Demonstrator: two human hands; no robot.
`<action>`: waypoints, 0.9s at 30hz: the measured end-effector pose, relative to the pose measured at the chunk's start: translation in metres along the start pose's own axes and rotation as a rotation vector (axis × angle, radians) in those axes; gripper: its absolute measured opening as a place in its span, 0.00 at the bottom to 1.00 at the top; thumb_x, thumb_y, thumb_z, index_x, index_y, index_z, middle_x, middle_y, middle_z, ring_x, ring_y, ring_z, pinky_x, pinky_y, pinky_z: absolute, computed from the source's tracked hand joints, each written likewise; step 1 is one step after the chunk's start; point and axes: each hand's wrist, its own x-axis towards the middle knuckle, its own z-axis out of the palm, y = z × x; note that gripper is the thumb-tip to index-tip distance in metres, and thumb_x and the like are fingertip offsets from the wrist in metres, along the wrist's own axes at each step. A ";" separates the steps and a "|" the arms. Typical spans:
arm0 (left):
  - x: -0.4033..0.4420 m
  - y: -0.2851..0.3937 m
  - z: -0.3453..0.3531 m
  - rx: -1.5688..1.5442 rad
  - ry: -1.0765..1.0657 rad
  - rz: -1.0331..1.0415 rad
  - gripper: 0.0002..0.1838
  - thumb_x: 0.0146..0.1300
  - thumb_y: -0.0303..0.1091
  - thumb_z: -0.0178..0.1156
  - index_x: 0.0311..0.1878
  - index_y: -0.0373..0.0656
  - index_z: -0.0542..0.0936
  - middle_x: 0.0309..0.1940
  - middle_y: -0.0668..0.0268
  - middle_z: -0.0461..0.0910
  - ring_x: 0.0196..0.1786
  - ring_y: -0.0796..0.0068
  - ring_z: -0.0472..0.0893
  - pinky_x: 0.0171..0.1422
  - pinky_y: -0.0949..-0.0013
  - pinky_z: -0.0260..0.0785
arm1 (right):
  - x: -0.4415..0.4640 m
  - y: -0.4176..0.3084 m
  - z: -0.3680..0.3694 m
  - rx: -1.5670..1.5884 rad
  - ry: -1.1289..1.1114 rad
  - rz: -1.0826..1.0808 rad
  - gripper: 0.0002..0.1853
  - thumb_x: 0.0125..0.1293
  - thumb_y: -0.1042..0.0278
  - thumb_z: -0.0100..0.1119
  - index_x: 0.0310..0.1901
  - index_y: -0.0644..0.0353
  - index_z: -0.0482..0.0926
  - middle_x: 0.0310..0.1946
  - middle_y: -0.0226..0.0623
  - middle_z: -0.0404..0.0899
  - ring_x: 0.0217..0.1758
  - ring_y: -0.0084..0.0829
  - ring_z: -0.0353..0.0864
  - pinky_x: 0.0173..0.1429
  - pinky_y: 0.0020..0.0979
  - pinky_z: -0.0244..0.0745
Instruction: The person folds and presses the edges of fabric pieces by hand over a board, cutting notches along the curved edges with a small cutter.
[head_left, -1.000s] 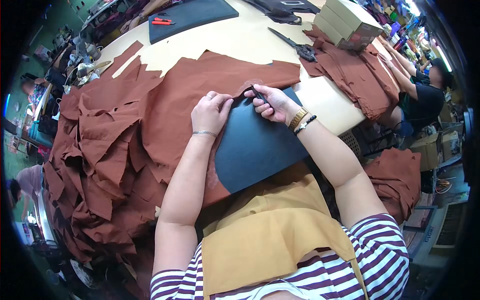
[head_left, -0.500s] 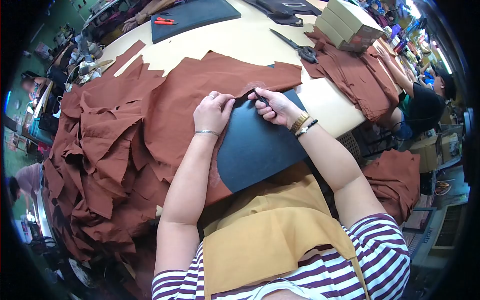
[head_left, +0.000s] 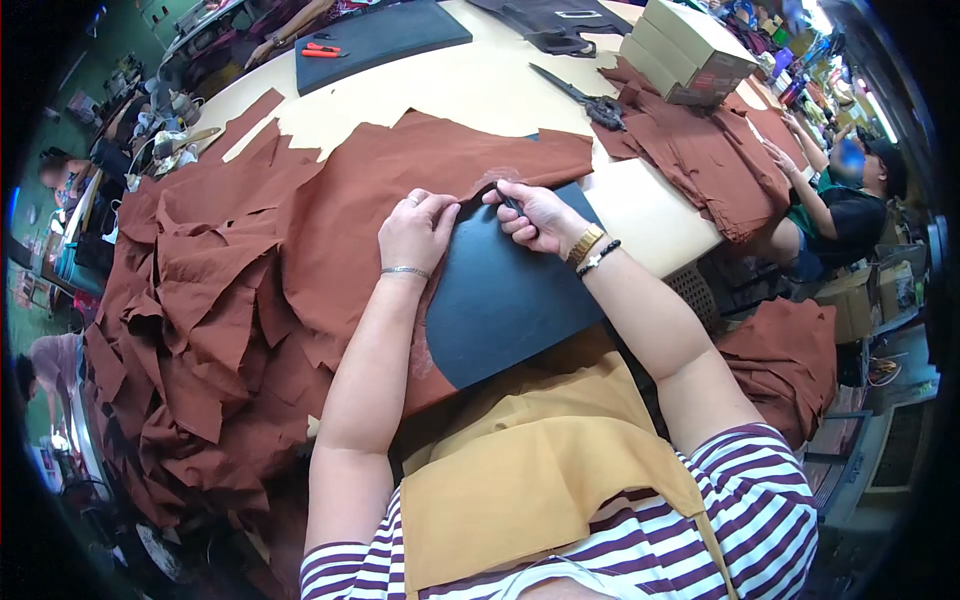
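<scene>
At the board, the left hand pinches the cloth, seemingly to steady it, while the right hand grips a tool.

The right hand hides part of a dark tool, its kind unclear.

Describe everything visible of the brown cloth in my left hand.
The brown cloth looks like matte woven fabric, with a jagged far edge and a curved near edge marked by whitish smudges. It lies wrinkled over the pale table and part of the dark board. Your left hand pinches its edge, near your right hand with a dark tool.
</scene>
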 end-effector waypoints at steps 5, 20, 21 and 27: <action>-0.001 -0.005 0.004 -0.042 0.013 0.021 0.06 0.62 0.39 0.64 0.36 0.51 0.86 0.31 0.69 0.80 0.33 0.68 0.82 0.38 0.66 0.74 | -0.008 0.002 0.003 -0.016 0.044 0.026 0.17 0.77 0.50 0.43 0.46 0.55 0.73 0.21 0.23 0.63 0.17 0.12 0.56 0.15 0.13 0.51; 0.005 -0.006 -0.006 -0.150 -0.295 -0.115 0.12 0.61 0.39 0.65 0.46 0.48 0.85 0.38 0.63 0.82 0.43 0.63 0.83 0.48 0.65 0.76 | -0.009 0.005 0.002 -0.076 0.016 -0.027 0.15 0.78 0.53 0.42 0.47 0.56 0.73 0.21 0.22 0.63 0.17 0.12 0.54 0.16 0.14 0.52; 0.009 -0.008 -0.016 -0.228 -0.398 -0.188 0.15 0.62 0.38 0.65 0.51 0.45 0.83 0.41 0.60 0.83 0.44 0.64 0.84 0.50 0.65 0.76 | -0.028 0.001 0.009 -0.147 0.062 -0.079 0.15 0.78 0.53 0.43 0.47 0.56 0.74 0.21 0.22 0.63 0.17 0.12 0.54 0.16 0.15 0.51; 0.023 -0.022 -0.096 0.289 -0.758 0.336 0.50 0.46 0.68 0.68 0.70 0.53 0.68 0.73 0.57 0.60 0.75 0.49 0.59 0.76 0.43 0.49 | -0.068 -0.032 -0.114 -1.176 0.717 -0.701 0.22 0.71 0.49 0.53 0.51 0.62 0.79 0.32 0.37 0.79 0.35 0.38 0.79 0.42 0.33 0.76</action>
